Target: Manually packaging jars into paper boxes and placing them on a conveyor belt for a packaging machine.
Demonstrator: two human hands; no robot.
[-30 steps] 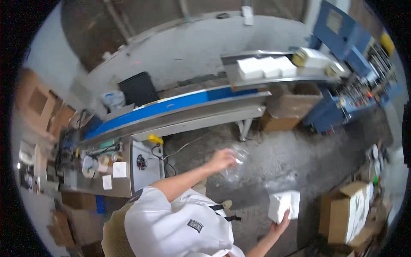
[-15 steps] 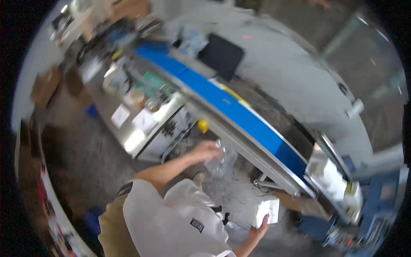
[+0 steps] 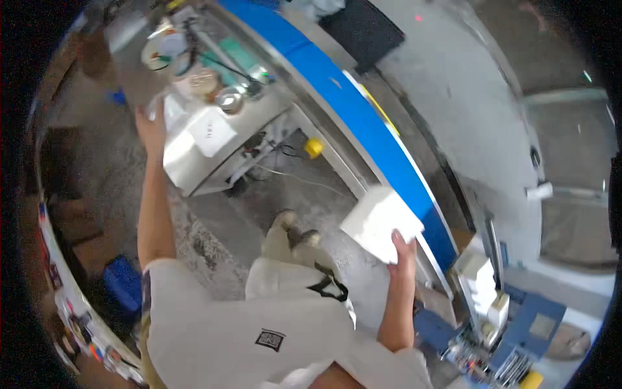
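Observation:
My left hand (image 3: 153, 133) reaches out over the left edge of the white worktable (image 3: 184, 170). Its fingers close on a clear plastic bag (image 3: 155, 107), which is blurred against a white sheet beneath it. Beside it lies another white paper sheet (image 3: 212, 131) with dark print. Out to the right, my right hand (image 3: 403, 254) grips a white box (image 3: 379, 217) by its near edge, thumb on top. The box is raised in front of the side of the blue conveyor belt (image 3: 363, 129), and its bright faces show little detail.
On the table stand a round metal-rimmed container (image 3: 229, 100), a tan roll (image 3: 203, 82) and green pieces (image 3: 236, 55). A yellow object (image 3: 313, 148) and cables hang below the conveyor. A blue bin (image 3: 123, 282) stands at lower left, a blue tool cart (image 3: 528, 330) at lower right.
My left hand has swung left with the plastic bag, from beside the conveyor to the worktable. The right hand has lifted the white box up and forward. My view has turned.

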